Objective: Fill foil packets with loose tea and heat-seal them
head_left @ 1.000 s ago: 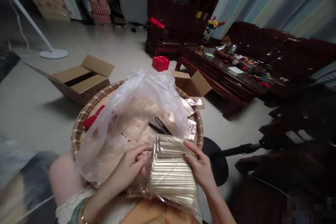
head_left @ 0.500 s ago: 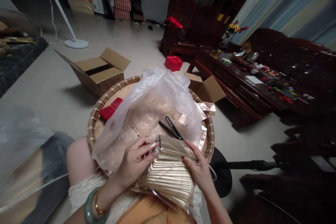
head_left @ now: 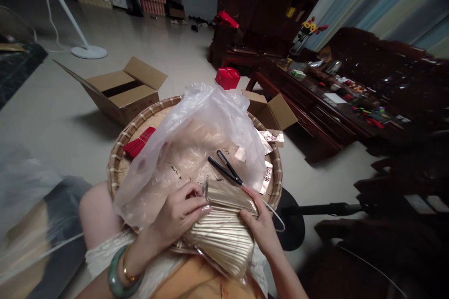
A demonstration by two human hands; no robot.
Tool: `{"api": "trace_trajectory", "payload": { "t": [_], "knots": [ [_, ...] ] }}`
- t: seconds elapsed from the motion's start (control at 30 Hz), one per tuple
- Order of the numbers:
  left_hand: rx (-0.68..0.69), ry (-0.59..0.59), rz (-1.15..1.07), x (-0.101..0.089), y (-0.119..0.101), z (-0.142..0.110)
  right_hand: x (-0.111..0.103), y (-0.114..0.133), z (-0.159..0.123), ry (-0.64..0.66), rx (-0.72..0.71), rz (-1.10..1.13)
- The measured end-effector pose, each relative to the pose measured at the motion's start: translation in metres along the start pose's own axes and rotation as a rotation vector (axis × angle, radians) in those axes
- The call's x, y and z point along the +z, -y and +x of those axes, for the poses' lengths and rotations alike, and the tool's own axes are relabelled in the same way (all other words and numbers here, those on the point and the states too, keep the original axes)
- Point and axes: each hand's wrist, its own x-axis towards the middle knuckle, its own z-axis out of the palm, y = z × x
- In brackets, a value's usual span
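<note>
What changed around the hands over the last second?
The black hinged tool has swung open, its arms now spread, its joined end beside the fingers of the right hand. The left hand slid down on the plastic-wrapped pack of pale sticks, which both hands keep holding. The clear plastic bag, red bundle and round woven tray stayed put.

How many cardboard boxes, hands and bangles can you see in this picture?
Cardboard boxes: 2
Hands: 2
Bangles: 2
Total: 6
</note>
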Motion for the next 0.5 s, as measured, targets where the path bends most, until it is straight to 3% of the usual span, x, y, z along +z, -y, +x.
{"api": "trace_trajectory", "payload": {
  "t": [0.13, 0.23, 0.37, 0.5],
  "knots": [
    [0.042, 0.064, 0.041, -0.01, -0.007, 0.007, -0.005, 0.002, -0.004, 0.075, 0.02, 0.046],
    [0.012, 0.024, 0.019, -0.019, -0.01, 0.012, -0.029, 0.0, -0.014, 0.049, 0.097, 0.077],
    [-0.244, -0.143, -0.025, -0.021, 0.007, 0.015, -0.093, -0.013, -0.052, -0.132, 0.274, 0.2],
    [-0.599, -0.135, -0.116, -0.016, 0.03, 0.016, -0.147, -0.036, -0.145, -0.412, 0.473, 0.181]
  ]
}}
